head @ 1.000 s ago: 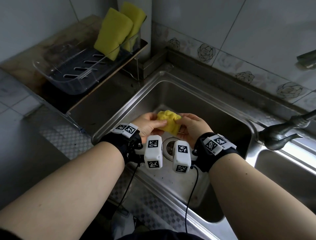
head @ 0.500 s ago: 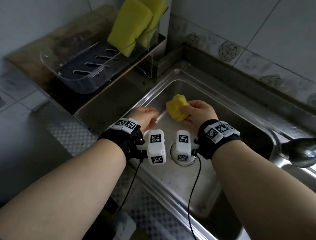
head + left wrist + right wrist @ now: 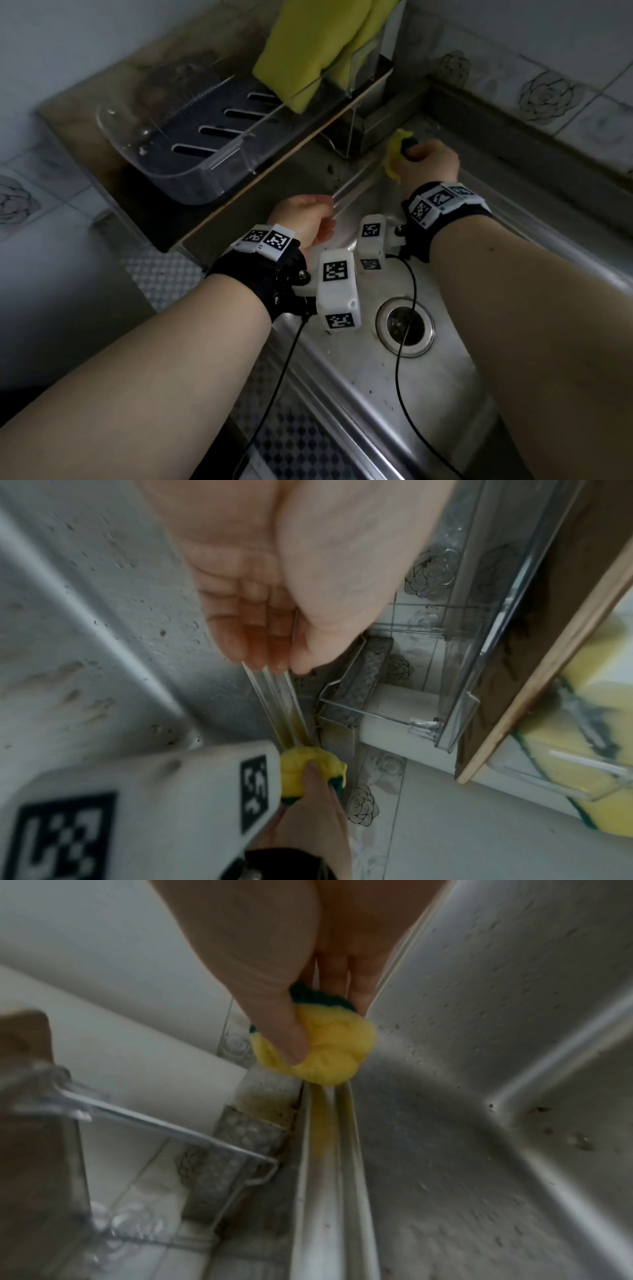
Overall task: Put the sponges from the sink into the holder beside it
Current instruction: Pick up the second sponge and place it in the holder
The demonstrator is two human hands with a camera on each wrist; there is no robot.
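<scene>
My right hand (image 3: 416, 156) grips a squeezed yellow sponge (image 3: 394, 150) with a green scouring side, held over the far left corner of the steel sink (image 3: 445, 394), just right of the holder's end. In the right wrist view the sponge (image 3: 329, 1053) bulges between thumb and fingers above the sink rim. The clear plastic holder (image 3: 178, 164) with a dark slotted floor sits on a wooden shelf left of the sink. Two yellow sponges (image 3: 308, 51) stand at its far end. My left hand (image 3: 305, 219) hovers by the sink's left rim, fingers loosely curled, holding nothing.
The drain (image 3: 406, 322) lies in the basin under my wrists, with the wrist-camera cables hanging over it. A small metal rack (image 3: 370, 126) sits below the holder's far end. A tiled wall with rose patterns (image 3: 548, 92) runs behind the sink.
Both hands squeezed the sponge over the basin; the left hand let go. The right hand has carried the sponge up and left to the sink corner by the holder.
</scene>
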